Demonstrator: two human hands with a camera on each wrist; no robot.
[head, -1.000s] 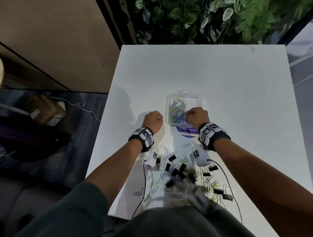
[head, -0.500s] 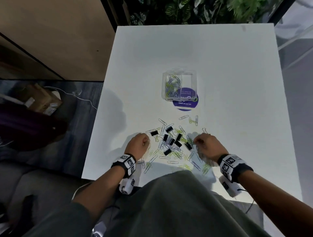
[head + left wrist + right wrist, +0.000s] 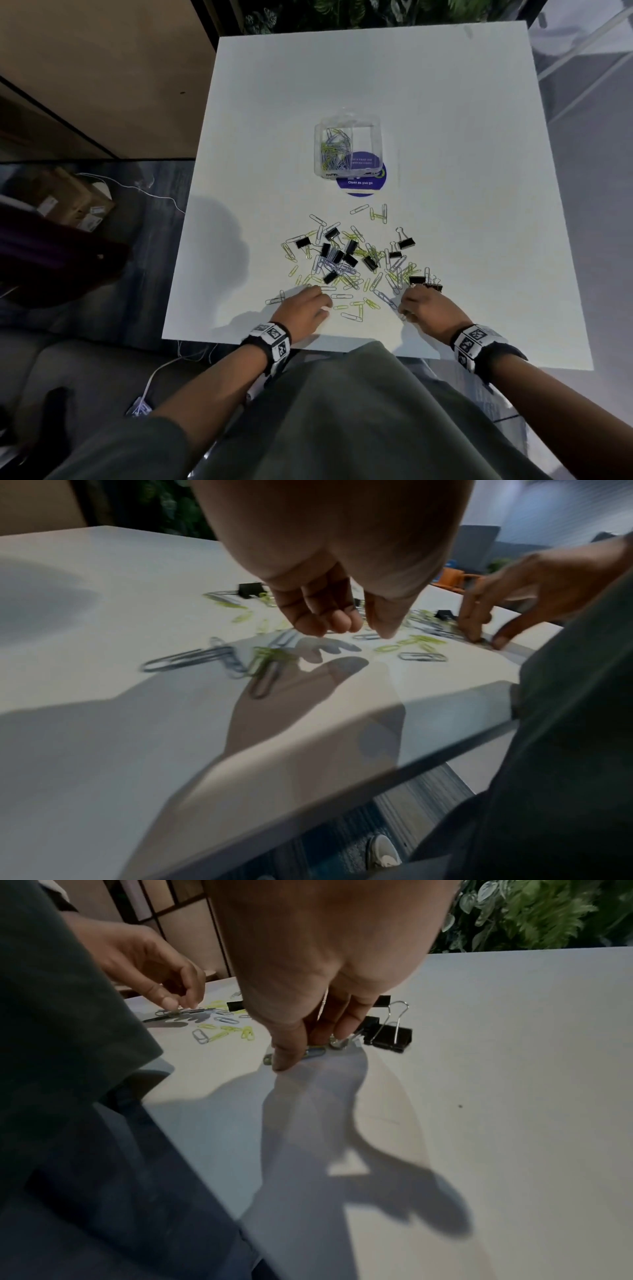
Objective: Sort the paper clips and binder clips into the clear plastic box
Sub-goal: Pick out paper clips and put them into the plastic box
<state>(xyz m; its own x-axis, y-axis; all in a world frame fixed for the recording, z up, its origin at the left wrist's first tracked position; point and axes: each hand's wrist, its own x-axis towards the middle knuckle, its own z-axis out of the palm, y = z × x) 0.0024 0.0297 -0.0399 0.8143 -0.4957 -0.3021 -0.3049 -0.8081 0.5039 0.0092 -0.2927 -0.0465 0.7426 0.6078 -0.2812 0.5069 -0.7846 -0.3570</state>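
The clear plastic box (image 3: 367,136) stands mid-table with blue and yellow paper clips in its left compartment; the right compartment looks bare. A heap of paper clips (image 3: 342,270) mixed with black binder clips (image 3: 407,243) lies nearer me. My left hand (image 3: 323,299) hovers at the heap's near-left edge; in the left wrist view its fingers (image 3: 325,620) hang curled over loose clips and hold nothing. At the heap's near-right edge my right hand (image 3: 308,1050) pinches a blue paper clip (image 3: 316,1051) against the table, beside a binder clip (image 3: 390,1038).
A round purple sticker (image 3: 363,183) lies under the box's near side. The white table (image 3: 445,137) ends just behind my wrists at its near edge (image 3: 308,341). Plants (image 3: 359,13) line the far side. A cardboard box (image 3: 68,202) sits on the floor at left.
Both hands have pulled back from the plastic box to the near edge of the clip heap. The right hand now pinches a paper clip on the table.
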